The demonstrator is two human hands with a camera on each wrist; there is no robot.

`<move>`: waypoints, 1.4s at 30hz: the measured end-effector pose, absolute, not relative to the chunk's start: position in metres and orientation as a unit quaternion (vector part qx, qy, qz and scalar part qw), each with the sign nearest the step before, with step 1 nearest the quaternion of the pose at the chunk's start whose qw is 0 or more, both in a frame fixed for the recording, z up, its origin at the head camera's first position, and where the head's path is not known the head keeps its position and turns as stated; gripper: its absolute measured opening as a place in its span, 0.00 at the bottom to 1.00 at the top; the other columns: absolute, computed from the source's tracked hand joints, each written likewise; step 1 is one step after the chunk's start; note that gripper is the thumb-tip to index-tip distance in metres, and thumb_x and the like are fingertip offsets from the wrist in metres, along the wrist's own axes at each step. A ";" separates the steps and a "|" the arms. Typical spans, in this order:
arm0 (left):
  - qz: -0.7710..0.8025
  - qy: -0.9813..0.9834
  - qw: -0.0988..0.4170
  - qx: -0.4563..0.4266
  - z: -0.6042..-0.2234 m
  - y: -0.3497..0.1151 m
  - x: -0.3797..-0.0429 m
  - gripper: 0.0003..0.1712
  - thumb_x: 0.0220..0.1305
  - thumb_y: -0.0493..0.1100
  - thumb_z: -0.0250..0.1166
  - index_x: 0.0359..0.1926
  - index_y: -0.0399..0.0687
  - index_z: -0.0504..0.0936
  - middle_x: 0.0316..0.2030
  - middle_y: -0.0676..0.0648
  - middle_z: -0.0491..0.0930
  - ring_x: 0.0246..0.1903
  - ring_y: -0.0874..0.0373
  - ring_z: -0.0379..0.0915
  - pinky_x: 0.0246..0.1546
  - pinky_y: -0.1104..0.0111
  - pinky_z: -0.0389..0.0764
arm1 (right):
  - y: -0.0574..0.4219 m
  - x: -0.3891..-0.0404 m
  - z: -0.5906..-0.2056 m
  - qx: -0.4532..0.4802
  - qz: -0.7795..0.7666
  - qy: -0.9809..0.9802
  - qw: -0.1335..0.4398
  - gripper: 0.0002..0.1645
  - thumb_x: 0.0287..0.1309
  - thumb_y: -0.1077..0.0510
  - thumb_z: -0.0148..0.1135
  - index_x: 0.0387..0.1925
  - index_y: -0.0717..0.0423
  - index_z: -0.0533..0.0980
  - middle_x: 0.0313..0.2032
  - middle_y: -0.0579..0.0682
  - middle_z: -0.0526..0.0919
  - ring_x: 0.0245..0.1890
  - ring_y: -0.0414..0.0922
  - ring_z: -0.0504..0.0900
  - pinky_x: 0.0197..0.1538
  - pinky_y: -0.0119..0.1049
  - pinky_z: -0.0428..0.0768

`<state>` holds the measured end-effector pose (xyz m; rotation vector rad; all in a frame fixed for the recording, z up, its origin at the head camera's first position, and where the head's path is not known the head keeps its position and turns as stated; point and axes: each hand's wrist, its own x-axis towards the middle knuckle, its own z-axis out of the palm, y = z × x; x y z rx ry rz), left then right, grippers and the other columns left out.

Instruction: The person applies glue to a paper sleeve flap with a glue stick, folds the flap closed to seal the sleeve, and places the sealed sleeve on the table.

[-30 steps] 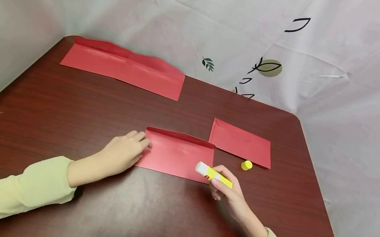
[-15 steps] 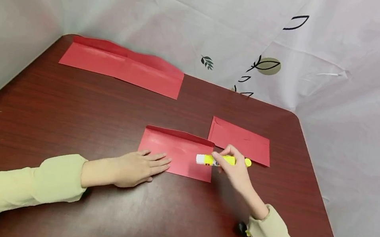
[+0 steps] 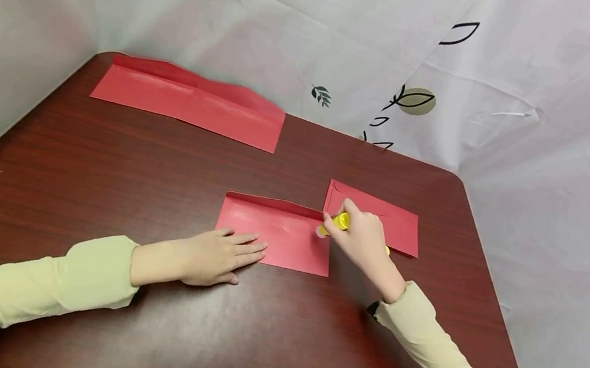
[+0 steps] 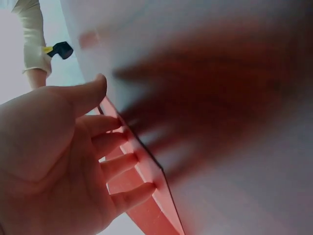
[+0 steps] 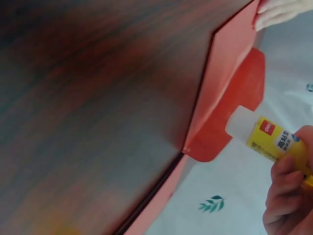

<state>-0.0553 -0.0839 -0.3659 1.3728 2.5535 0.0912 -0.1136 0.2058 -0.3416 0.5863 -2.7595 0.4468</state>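
A red envelope (image 3: 292,249) lies on the table with its flap (image 3: 275,204) standing up along the far edge. My left hand (image 3: 212,257) rests on its near left part, fingers spread and straight. In my right hand (image 3: 363,239) I grip a yellow glue stick (image 3: 343,221), uncapped, its white end tilted down by the envelope's right side. The right wrist view shows the white end of the glue stick (image 5: 242,122) overlapping the raised flap (image 5: 239,95). The left wrist view has the left fingertips (image 4: 149,188) at the envelope.
Behind my right hand lies another red envelope (image 3: 403,229), with the yellow cap (image 3: 387,251) beside it, mostly hidden. Long red envelopes (image 3: 193,105) with raised flaps lie at the back left of the brown table (image 3: 136,157). A white patterned curtain (image 3: 270,31) hangs behind.
My left hand has moved from the envelope's left edge and flattened on its near part. My right hand has carried the glue stick up and away, tipping its white end downward toward the envelope.
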 end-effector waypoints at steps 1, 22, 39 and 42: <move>0.031 0.873 0.123 0.471 -0.365 -0.084 -0.057 0.34 0.70 0.52 0.55 0.72 0.47 0.60 0.72 0.47 0.60 0.72 0.50 0.55 0.66 0.48 0.64 | 0.205 -0.116 -0.344 0.206 0.149 -0.956 0.143 0.15 0.54 0.51 0.64 0.25 0.54 0.68 0.09 0.44 0.65 0.10 0.39 0.59 0.16 0.30 0.61; 0.113 0.865 0.176 0.456 -0.371 -0.095 -0.066 0.38 0.68 0.57 0.57 0.73 0.49 0.58 0.75 0.45 0.52 0.74 0.47 0.46 0.68 0.40 0.52 | 0.203 -0.131 -0.357 0.219 0.119 -0.961 0.118 0.12 0.54 0.52 0.63 0.23 0.53 0.72 0.08 0.43 0.63 0.09 0.39 0.57 0.15 0.29 0.58; 0.131 0.862 0.196 0.448 -0.370 -0.094 -0.067 0.42 0.63 0.58 0.61 0.73 0.50 0.58 0.75 0.49 0.52 0.75 0.47 0.44 0.69 0.39 0.48 | 0.195 -0.141 -0.366 0.255 0.175 -0.941 0.137 0.13 0.51 0.58 0.62 0.18 0.54 0.69 0.08 0.43 0.63 0.08 0.37 0.56 0.14 0.27 0.57; 0.129 0.862 0.195 0.449 -0.370 -0.094 -0.068 0.42 0.63 0.59 0.61 0.73 0.50 0.59 0.75 0.49 0.53 0.75 0.47 0.45 0.69 0.39 0.48 | 0.190 -0.144 -0.366 0.262 0.181 -0.940 0.127 0.12 0.52 0.58 0.61 0.18 0.53 0.70 0.08 0.43 0.64 0.08 0.36 0.57 0.14 0.27 0.57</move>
